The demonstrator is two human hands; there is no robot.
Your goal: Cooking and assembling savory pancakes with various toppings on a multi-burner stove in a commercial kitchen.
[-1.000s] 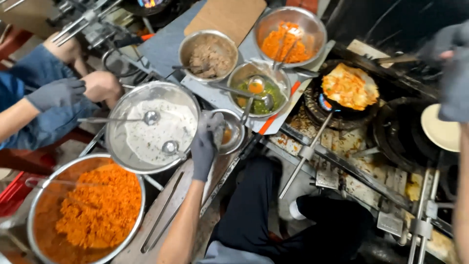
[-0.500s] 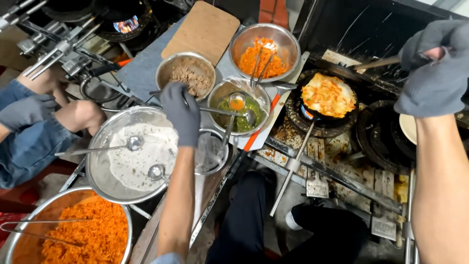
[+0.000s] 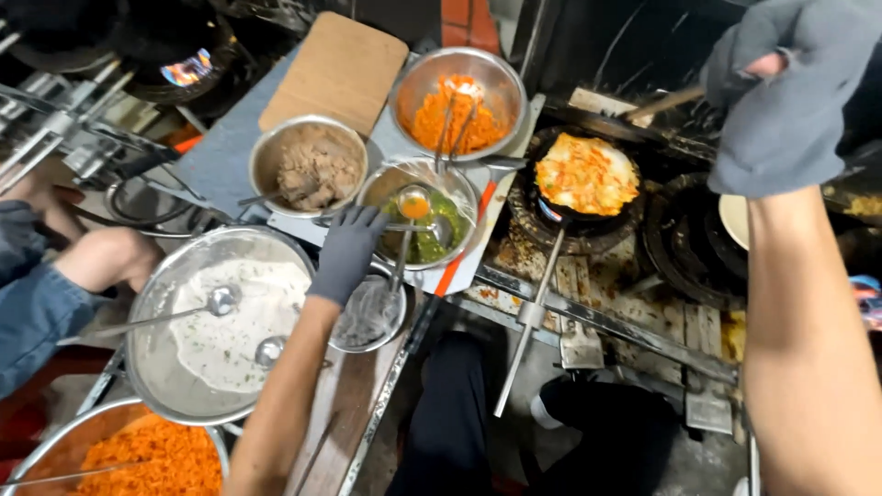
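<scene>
My left hand [image 3: 347, 253], in a grey glove, reaches over the counter. Its fingers lie loosely apart at the thin handle of a spoon that rests in the steel bowl of green sauce [image 3: 464, 188]. I see nothing gripped in it. Just below it sits a small, nearly empty steel bowl [image 3: 367, 317]. A ladle of orange sauce [image 3: 415, 204] stands in the green bowl. My right hand [image 3: 790, 101], also in a grey glove, is raised at the upper right. It is closed at the end of a wooden handle [image 3: 666, 103] over the stove.
A small black pan with an orange-topped flatbread [image 3: 586, 174] sits on a burner. Steel bowls hold white batter [image 3: 220, 321], brown filling [image 3: 308, 165], orange shreds [image 3: 455, 110] and orange rice [image 3: 138, 459]. A wooden board [image 3: 335, 69] lies behind. Another person's arm [image 3: 92, 257] is at left.
My left hand moved from the batter bowl's rim right and forward to the green sauce bowl. The view shifted, so my right hand looms larger at upper right.
</scene>
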